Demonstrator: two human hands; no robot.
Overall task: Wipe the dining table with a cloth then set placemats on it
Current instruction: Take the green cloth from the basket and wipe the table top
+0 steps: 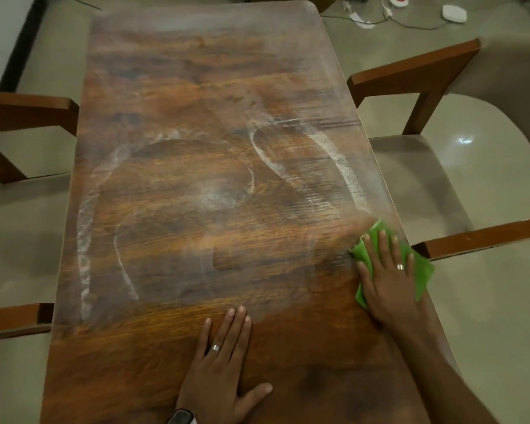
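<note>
Green cloth (393,264) lies at the wooden worktop's (196,148) near right edge, pressed flat under the right hand (386,276), fingers straight and spread. Left hand (224,365) rests flat near centre. White streaks (86,240) arc across the surface; chairs (416,71) flank it on pale floor (487,301).

The table (196,166) top lay wide and flat, with room to slide a hand from the near end to the far end. Only the left hand (224,368) and the right hand (386,276) on the cloth (423,276) sat on it. Chairs (416,71) stood close along both sides.
</note>
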